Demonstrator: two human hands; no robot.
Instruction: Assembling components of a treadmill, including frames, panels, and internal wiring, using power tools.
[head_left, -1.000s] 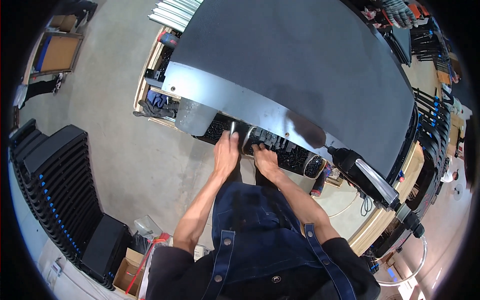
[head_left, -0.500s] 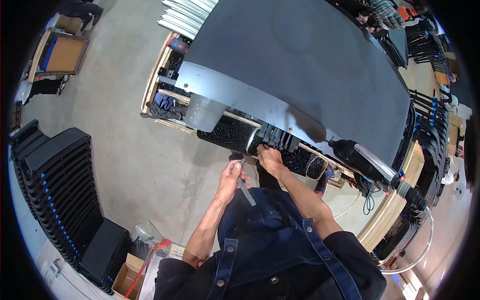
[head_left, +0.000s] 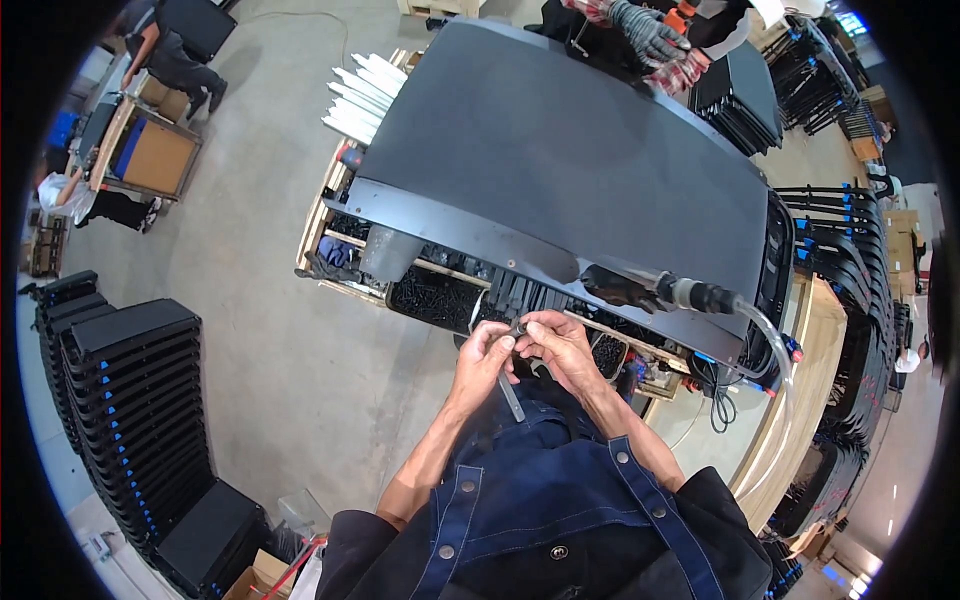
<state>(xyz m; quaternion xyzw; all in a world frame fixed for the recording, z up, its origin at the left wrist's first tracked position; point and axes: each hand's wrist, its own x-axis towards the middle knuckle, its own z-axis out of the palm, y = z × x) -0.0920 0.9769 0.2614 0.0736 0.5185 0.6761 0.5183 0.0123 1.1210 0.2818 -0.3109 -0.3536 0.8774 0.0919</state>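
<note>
Head view shows our two hands meeting just in front of our chest, at the near edge of the large dark panel (head_left: 560,170) lying on the table (head_left: 815,330). Our left hand (head_left: 483,352) and right hand (head_left: 556,343) pinch a small dark part (head_left: 519,327) between their fingertips, the fingers of both curled closed around it. A slim grey metal tool (head_left: 511,397) hangs down from the left hand toward our blue apron (head_left: 545,500). Just beyond the fingers, a tray of small black parts (head_left: 432,297) sits under the panel's edge. Stacked black trays (head_left: 130,400) stand well apart on the left floor. Another person's gloved hand (head_left: 645,30) rests at the panel's far edge.
</note>
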